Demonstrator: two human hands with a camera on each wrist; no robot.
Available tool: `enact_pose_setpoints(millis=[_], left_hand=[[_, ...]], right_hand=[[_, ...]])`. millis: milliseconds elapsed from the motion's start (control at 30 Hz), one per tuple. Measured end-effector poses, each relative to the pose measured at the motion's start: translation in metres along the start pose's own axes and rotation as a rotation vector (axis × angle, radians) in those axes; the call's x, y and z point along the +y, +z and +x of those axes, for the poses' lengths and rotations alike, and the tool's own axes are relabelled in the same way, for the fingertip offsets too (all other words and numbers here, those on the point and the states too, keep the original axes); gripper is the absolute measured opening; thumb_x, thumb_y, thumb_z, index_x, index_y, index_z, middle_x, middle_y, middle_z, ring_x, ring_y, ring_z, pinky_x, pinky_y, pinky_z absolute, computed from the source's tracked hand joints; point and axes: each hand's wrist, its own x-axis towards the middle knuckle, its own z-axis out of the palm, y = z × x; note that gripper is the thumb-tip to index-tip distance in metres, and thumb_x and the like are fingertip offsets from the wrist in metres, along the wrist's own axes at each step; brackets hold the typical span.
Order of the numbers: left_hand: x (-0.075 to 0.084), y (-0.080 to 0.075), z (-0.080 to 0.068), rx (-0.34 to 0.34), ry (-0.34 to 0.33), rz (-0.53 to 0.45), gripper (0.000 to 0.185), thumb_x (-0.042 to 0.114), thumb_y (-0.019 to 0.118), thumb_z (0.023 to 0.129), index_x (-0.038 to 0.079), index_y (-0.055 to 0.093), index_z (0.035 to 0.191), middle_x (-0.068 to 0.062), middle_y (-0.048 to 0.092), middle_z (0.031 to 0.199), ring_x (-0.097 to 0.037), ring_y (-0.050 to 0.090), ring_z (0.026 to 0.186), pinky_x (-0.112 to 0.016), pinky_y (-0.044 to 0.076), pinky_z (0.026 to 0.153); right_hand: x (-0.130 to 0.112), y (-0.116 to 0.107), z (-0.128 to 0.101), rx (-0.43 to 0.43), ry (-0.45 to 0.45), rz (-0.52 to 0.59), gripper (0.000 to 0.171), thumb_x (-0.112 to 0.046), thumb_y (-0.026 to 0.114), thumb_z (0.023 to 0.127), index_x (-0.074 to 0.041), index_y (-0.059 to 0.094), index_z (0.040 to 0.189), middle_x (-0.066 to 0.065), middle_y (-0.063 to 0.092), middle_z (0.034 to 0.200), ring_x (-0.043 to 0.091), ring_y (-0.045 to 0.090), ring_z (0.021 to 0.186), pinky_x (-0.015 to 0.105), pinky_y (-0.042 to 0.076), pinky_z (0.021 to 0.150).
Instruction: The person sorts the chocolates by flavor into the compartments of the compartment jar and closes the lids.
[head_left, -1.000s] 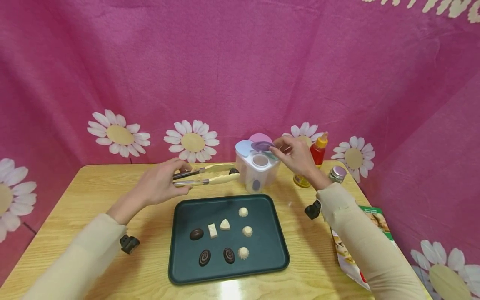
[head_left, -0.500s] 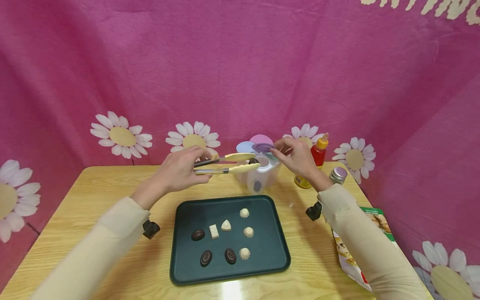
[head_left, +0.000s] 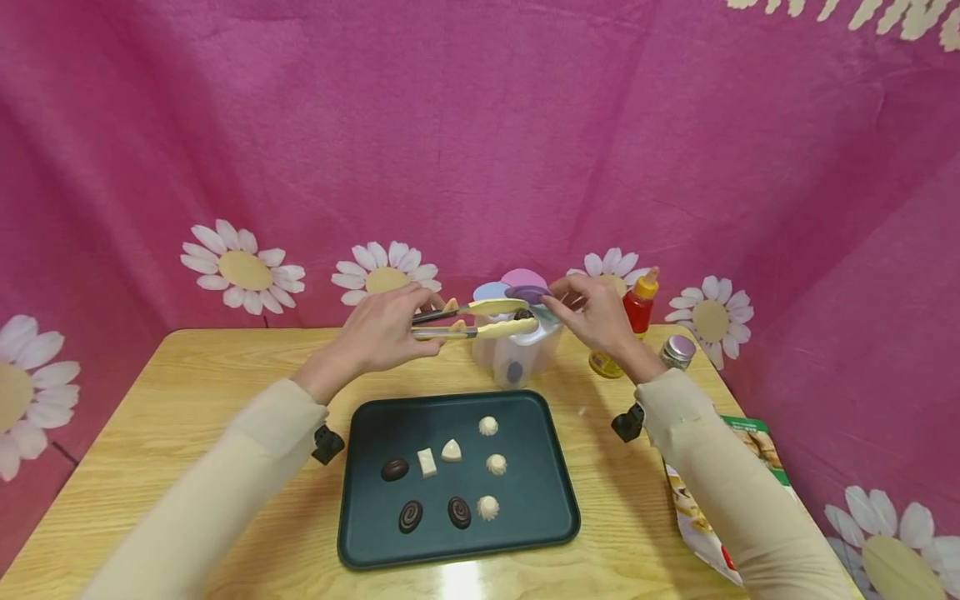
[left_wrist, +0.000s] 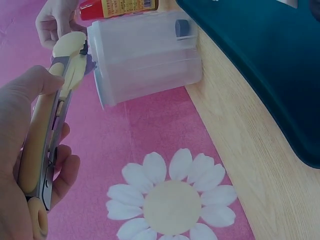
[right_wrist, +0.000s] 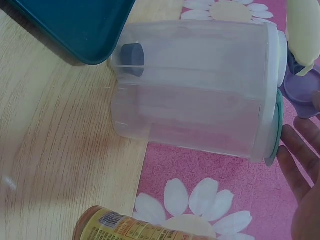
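Note:
My left hand (head_left: 382, 329) grips a pair of tongs (head_left: 506, 327) with pale yellow tips. Between those tips sits a dark chocolate (head_left: 522, 315), held right over the round opening of a clear plastic container (right_wrist: 195, 65). The container has several coloured flap lids. My right hand (head_left: 592, 315) pinches the raised purple lid (right_wrist: 302, 90) between thumb and fingers, and its other fingers lie near the green lid (right_wrist: 275, 131). A dark piece (right_wrist: 132, 59) shows through the wall at the container's bottom. The tong tips mostly cover the opening in the head view.
A dark green tray (head_left: 390, 546) bears several dark and white chocolates in front of the container. To the right stand a red bottle with a yellow cap (head_left: 639, 307) and a small lidded jar (head_left: 677, 352). A printed bag (head_left: 697, 525) lies beneath the right forearm.
My left hand has carried the tongs and dark chocolate rightward and slightly up, from beside the container to over its opening. The right hand has kept the purple lid raised.

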Motion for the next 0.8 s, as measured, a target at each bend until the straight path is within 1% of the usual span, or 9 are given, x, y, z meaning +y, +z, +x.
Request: enact_pose_setpoints(millis=[133, 267, 400, 500, 633, 800], left_hand=[[-0.001, 0.002, 0.003, -0.012, -0.016, 0.000, 0.048, 0.033, 0.083, 0.083, 0.012, 0.071, 0.125, -0.005, 0.074, 0.111, -0.018, 0.059, 0.080, -0.029, 0.043, 0.065], [-0.002, 0.004, 0.005, -0.018, -0.024, -0.001, 0.049, 0.034, 0.083, 0.083, 0.012, 0.071, 0.124, -0.006, 0.075, 0.111, -0.019, 0.060, 0.082, -0.030, 0.045, 0.067], [-0.001, 0.003, 0.005, -0.031, -0.048, -0.006, 0.050, 0.035, 0.085, 0.083, 0.012, 0.071, 0.125, -0.005, 0.074, 0.113, -0.020, 0.061, 0.084, -0.032, 0.048, 0.069], [-0.001, 0.001, 0.004, -0.041, -0.062, -0.006, 0.054, 0.038, 0.086, 0.081, 0.013, 0.071, 0.127, -0.005, 0.074, 0.115, -0.021, 0.063, 0.089, -0.035, 0.051, 0.073], [0.000, -0.003, -0.003, -0.041, -0.058, -0.014, 0.057, 0.039, 0.087, 0.080, 0.014, 0.071, 0.128, -0.004, 0.073, 0.115, -0.020, 0.064, 0.092, -0.037, 0.053, 0.077], [-0.006, -0.008, -0.023, -0.015, -0.041, -0.014, 0.054, 0.035, 0.089, 0.078, 0.014, 0.071, 0.125, -0.004, 0.072, 0.109, -0.017, 0.061, 0.084, -0.033, 0.051, 0.070]], right_hand=[[0.000, 0.000, 0.000, 0.002, -0.013, 0.013, 0.014, -0.010, 0.080, 0.093, -0.001, 0.076, 0.103, 0.015, 0.079, 0.093, 0.027, 0.075, 0.080, 0.046, 0.064, 0.074], [0.000, 0.000, 0.000, 0.001, -0.011, 0.016, 0.014, -0.010, 0.080, 0.093, -0.001, 0.076, 0.103, 0.015, 0.079, 0.093, 0.027, 0.075, 0.081, 0.044, 0.064, 0.074], [0.001, 0.001, 0.000, -0.001, -0.011, 0.014, 0.014, -0.010, 0.079, 0.094, -0.001, 0.076, 0.104, 0.015, 0.079, 0.094, 0.027, 0.074, 0.081, 0.044, 0.064, 0.075], [0.001, 0.000, 0.000, -0.001, -0.016, 0.020, 0.014, -0.010, 0.079, 0.094, -0.001, 0.075, 0.103, 0.015, 0.079, 0.093, 0.028, 0.074, 0.081, 0.046, 0.064, 0.075], [0.002, -0.001, 0.000, -0.001, -0.011, 0.024, 0.014, -0.010, 0.079, 0.093, -0.001, 0.075, 0.103, 0.016, 0.078, 0.093, 0.028, 0.074, 0.081, 0.048, 0.064, 0.075], [0.003, -0.001, 0.000, 0.008, -0.026, 0.021, 0.014, -0.010, 0.081, 0.092, 0.000, 0.075, 0.101, 0.016, 0.078, 0.091, 0.028, 0.075, 0.079, 0.047, 0.064, 0.073]])
